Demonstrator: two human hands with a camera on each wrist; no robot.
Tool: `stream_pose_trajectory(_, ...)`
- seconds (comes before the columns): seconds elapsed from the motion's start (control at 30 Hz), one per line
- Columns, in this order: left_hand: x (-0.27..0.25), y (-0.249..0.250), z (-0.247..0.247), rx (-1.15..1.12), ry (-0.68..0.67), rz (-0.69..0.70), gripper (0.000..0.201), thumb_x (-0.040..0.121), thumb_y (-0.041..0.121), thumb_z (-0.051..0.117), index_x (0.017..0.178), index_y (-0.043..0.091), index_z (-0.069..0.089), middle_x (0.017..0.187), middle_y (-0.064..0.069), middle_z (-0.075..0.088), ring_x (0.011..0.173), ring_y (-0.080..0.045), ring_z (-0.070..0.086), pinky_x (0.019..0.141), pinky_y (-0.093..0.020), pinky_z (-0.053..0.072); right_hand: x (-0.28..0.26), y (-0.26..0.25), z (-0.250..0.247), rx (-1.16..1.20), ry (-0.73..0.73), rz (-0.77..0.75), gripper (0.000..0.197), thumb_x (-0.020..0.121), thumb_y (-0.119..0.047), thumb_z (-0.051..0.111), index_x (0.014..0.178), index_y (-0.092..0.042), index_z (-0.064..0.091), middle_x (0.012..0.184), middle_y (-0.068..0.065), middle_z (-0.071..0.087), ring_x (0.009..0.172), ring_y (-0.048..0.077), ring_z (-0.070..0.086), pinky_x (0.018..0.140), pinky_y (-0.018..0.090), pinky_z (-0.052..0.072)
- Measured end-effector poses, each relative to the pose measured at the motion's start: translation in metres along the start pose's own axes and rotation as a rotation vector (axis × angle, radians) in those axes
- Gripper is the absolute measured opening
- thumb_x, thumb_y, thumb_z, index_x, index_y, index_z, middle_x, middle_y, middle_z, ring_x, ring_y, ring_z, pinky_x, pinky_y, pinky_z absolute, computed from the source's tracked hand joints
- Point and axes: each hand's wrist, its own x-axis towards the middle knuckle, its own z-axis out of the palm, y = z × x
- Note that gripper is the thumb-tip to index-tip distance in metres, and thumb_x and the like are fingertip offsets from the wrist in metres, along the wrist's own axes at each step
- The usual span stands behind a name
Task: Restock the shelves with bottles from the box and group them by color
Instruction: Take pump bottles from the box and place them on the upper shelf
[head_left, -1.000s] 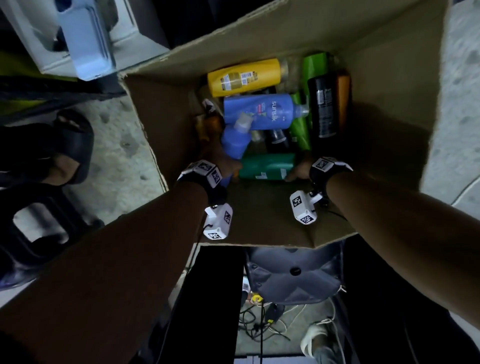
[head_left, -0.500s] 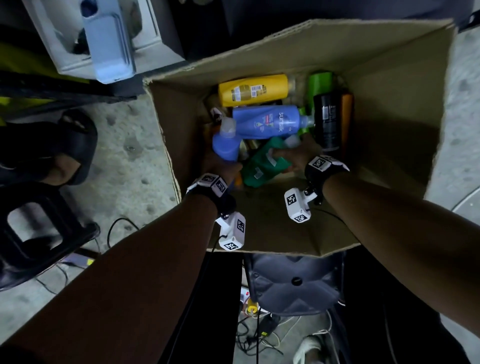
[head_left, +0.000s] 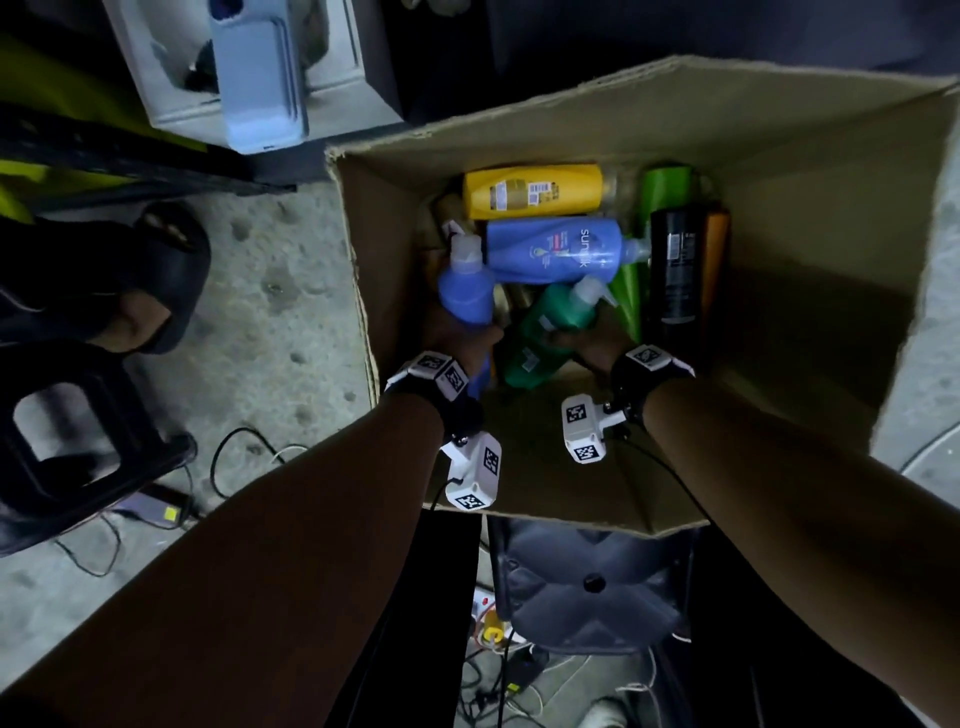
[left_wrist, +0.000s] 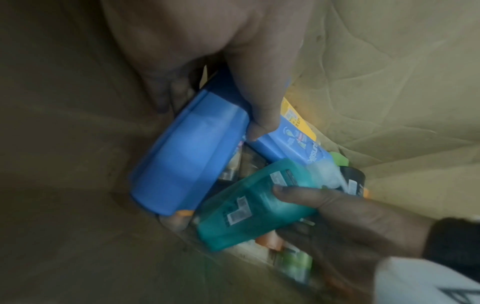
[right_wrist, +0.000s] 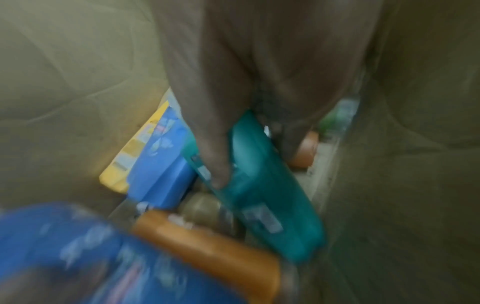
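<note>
- The light is dim; much of the place lies in shadow.
- The floor (head_left: 291, 291) is bare grey concrete, pitted and stained.
- A black plastic stool (head_left: 78, 441) stands at the left, near a foot in a dark sandal (head_left: 156, 280).
- A white moulded unit (head_left: 249, 67) sits at the far left.
- Loose cables (head_left: 234, 457) trail across the concrete.
- A grey stool seat (head_left: 592, 582) shows at the near side, with a tangle of wires (head_left: 509, 670) beneath it.
</note>
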Motion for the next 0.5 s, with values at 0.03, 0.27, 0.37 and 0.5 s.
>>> stream_pose_trajectory(0.03, -0.006, 0.002, -0.002, -0.003, -0.01, 0.011, 0.069, 0.086, 0.014, 0.081, 0.147, 0.006, 0.051, 0.148, -0.012, 0.055, 0.133, -0.026, 0.055, 0.098, -0.018, 0.039, -0.008, -0.005, 0.001, -0.042, 0.014, -0.004, 0.066, 0.075, 0.01, 0.082, 0.135, 0.005, 0.056, 0.134, 0.023, 0.063, 0.125, 0.04, 0.06, 0.107, 0.057, 0.047)
stream_pose_trajectory(0.27, -0.049, 0.026, -0.025, -0.142, 0.028, 0.012, 0.071, 0.079, 0.027, 0.088, 0.142, 0.017, 0.056, 0.136, -0.009, 0.065, 0.121, -0.027, 0.063, 0.095, -0.032, 0.05, -0.066, -0.075, -0.025, 0.092, 0.008, -0.123, 0.055, 0.078, -0.002, 0.083, 0.127, -0.015, 0.063, 0.118, 0.007, 0.074, 0.105, 0.025, 0.072, 0.088, 0.041, 0.058)
stream_pose_trajectory(0.37, -0.07, 0.035, -0.036, -0.176, 0.055, 0.005, 0.075, 0.074, 0.039, 0.088, 0.139, 0.025, 0.055, 0.125, -0.006, 0.069, 0.11, -0.029, 0.067, 0.093, -0.043, 0.056, -0.087, -0.109, -0.048, 0.12, -0.059, -0.175, 0.05, 0.078, -0.009, 0.085, 0.122, -0.026, 0.069, 0.113, -0.003, 0.077, 0.102, 0.015, 0.074, 0.084, 0.032, 0.058)
stream_pose_trajectory(0.5, -0.104, 0.05, -0.053, -0.215, 0.076, -0.023, 0.073, 0.063, 0.052, 0.084, 0.127, 0.033, 0.054, 0.115, -0.003, 0.069, 0.102, -0.03, 0.068, 0.088, -0.045, 0.058, -0.115, -0.146, -0.063, 0.184, -0.054, -0.193, 0.039, 0.069, -0.022, 0.09, 0.104, -0.034, 0.077, 0.112, 0.001, 0.078, 0.105, 0.022, 0.074, 0.095, 0.046, 0.057)
